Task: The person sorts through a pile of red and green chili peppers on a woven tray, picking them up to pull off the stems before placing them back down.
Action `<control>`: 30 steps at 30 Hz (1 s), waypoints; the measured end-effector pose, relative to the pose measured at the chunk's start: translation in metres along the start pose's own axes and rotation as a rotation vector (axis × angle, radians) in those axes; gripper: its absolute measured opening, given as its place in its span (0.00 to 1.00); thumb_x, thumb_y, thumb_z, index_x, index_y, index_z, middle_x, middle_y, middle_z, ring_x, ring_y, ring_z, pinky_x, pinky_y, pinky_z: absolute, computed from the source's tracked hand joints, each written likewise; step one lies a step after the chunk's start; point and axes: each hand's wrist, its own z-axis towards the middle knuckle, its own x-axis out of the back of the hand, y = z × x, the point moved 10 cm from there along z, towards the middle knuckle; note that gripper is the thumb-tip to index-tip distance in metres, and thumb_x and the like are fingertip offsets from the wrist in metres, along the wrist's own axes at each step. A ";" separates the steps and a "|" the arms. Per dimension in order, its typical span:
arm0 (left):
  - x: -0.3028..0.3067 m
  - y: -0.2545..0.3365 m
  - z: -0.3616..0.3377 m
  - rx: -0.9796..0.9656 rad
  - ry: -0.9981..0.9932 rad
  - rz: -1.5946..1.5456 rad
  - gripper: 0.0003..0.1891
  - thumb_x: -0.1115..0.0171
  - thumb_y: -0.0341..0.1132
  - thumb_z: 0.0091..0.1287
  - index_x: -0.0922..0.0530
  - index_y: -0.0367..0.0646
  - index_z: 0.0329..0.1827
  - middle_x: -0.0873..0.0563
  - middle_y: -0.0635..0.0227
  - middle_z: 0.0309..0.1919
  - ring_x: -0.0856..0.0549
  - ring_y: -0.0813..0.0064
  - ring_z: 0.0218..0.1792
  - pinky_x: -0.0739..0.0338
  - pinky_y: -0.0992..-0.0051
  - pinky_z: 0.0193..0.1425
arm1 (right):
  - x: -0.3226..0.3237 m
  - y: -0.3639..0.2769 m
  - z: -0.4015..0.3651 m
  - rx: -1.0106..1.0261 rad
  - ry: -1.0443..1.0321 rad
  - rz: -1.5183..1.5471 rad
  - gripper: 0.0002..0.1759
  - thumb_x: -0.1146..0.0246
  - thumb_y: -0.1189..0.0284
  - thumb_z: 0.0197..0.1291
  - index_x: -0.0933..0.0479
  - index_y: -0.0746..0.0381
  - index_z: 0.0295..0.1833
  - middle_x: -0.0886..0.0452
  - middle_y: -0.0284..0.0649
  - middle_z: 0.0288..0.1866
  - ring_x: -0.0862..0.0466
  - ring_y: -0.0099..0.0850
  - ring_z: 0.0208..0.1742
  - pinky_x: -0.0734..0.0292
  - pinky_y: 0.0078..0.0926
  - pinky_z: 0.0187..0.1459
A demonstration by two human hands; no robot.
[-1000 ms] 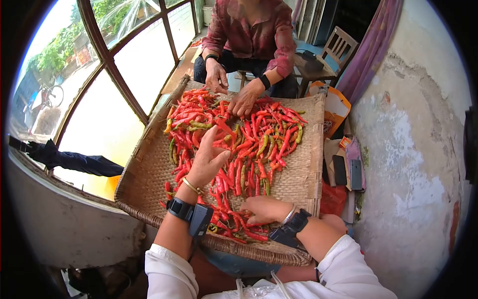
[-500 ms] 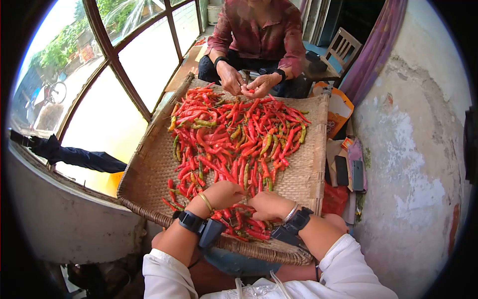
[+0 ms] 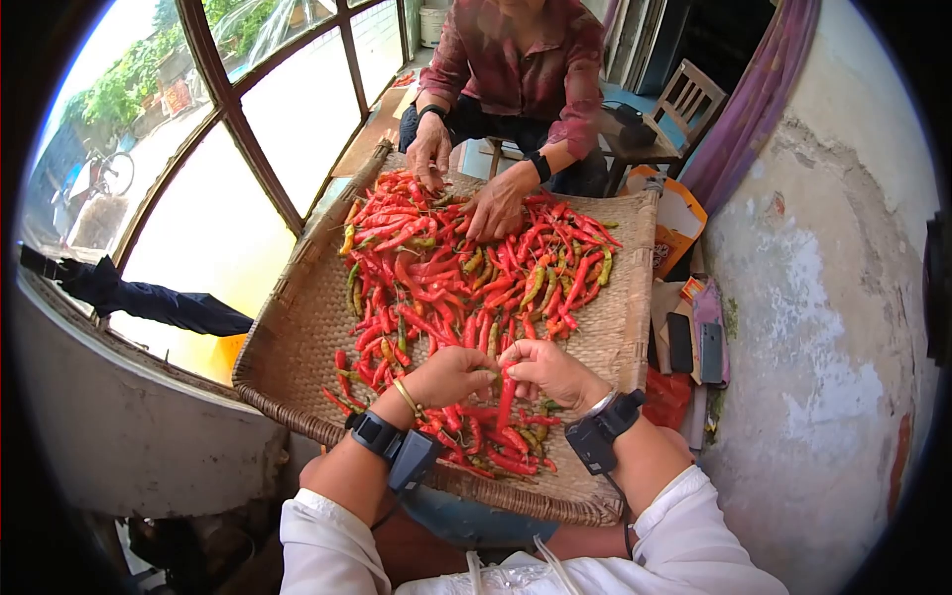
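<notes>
A woven tray (image 3: 297, 372) holds a large heap of red chili peppers (image 3: 426, 273), a few of them greenish or yellow. Over its near part, my right hand (image 3: 550, 372) pinches a red chili pepper (image 3: 507, 399), which hangs down from the fingers. My left hand (image 3: 451, 377) is closed close beside it, fingertips near the pepper's stem end; what it grips, if anything, is hidden. Below both hands lies a smaller group of red chili peppers (image 3: 486, 446) at the tray's near edge.
Across the tray sits a person in a dark red patterned shirt (image 3: 516, 50), both hands (image 3: 496, 206) on the far peppers. Windows and a folded dark umbrella (image 3: 169, 302) are at left. Phones (image 3: 711, 352), an orange box (image 3: 677, 223) and a rough wall (image 3: 813, 297) are at right.
My hands have risen from the near peppers and come together, a red chili pepper now showing in my right one. The other person's hands have parted and lowered onto the heap.
</notes>
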 end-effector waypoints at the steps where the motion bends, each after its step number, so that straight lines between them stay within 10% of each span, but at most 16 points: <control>1: -0.001 -0.006 -0.001 0.043 -0.030 0.017 0.15 0.41 0.38 0.60 0.24 0.39 0.45 0.16 0.66 0.26 0.19 0.75 0.26 0.24 0.74 0.32 | 0.002 -0.001 0.001 -0.001 -0.001 -0.001 0.07 0.45 0.74 0.55 0.28 0.62 0.40 0.26 0.29 0.24 0.28 0.14 0.19 0.36 0.10 0.19; 7: 0.011 -0.007 -0.005 -0.248 0.050 0.659 0.12 0.45 0.38 0.60 0.20 0.41 0.40 0.17 0.66 0.22 0.21 0.77 0.20 0.26 0.75 0.27 | 0.039 -0.029 0.003 0.102 0.139 -0.071 0.05 0.43 0.73 0.55 0.29 0.62 0.38 0.26 0.29 0.23 0.28 0.14 0.18 0.36 0.11 0.17; 10: 0.012 -0.007 -0.010 -0.072 -0.015 0.514 0.11 0.45 0.38 0.61 0.20 0.40 0.37 0.18 0.68 0.20 0.21 0.79 0.20 0.26 0.77 0.26 | 0.059 -0.062 -0.011 0.459 0.281 0.536 0.22 0.40 0.69 0.57 0.33 0.67 0.54 0.23 0.39 0.37 0.21 0.23 0.34 0.27 0.15 0.28; 16: 0.032 0.002 -0.017 0.000 0.128 0.005 0.12 0.47 0.37 0.63 0.21 0.37 0.30 0.20 0.71 0.18 0.23 0.84 0.18 0.28 0.82 0.23 | -0.011 -0.019 0.012 0.237 -0.090 -0.265 0.21 0.46 0.61 0.62 0.30 0.66 0.52 0.22 0.35 0.39 0.22 0.20 0.40 0.30 0.15 0.41; 21: 0.031 0.004 -0.013 -0.046 0.125 0.026 0.13 0.46 0.39 0.63 0.22 0.37 0.29 0.20 0.69 0.17 0.23 0.81 0.18 0.28 0.79 0.24 | -0.024 0.008 0.010 -0.015 -0.158 -0.459 0.13 0.49 0.65 0.63 0.28 0.64 0.37 0.24 0.31 0.23 0.24 0.22 0.23 0.30 0.23 0.26; 24: 0.054 0.011 -0.017 -0.198 0.360 0.268 0.18 0.49 0.44 0.64 0.22 0.36 0.29 0.20 0.62 0.18 0.20 0.70 0.21 0.25 0.71 0.29 | -0.015 0.006 0.002 -0.056 -0.245 -0.872 0.13 0.48 0.64 0.61 0.27 0.63 0.32 0.24 0.34 0.18 0.24 0.22 0.23 0.29 0.21 0.24; 27: 0.068 -0.011 -0.020 0.251 0.386 0.876 0.24 0.56 0.50 0.65 0.20 0.38 0.32 0.18 0.55 0.28 0.18 0.56 0.34 0.25 0.61 0.37 | 0.007 0.008 0.003 -0.077 -0.188 -1.170 0.15 0.48 0.63 0.61 0.27 0.65 0.34 0.24 0.35 0.19 0.24 0.22 0.21 0.30 0.19 0.22; 30: 0.045 -0.035 -0.013 0.278 0.176 1.001 0.23 0.52 0.52 0.62 0.19 0.41 0.33 0.18 0.56 0.34 0.18 0.58 0.37 0.24 0.63 0.40 | 0.030 -0.016 0.009 -0.055 0.022 -0.530 0.19 0.45 0.62 0.58 0.28 0.69 0.45 0.23 0.38 0.22 0.21 0.25 0.25 0.28 0.22 0.25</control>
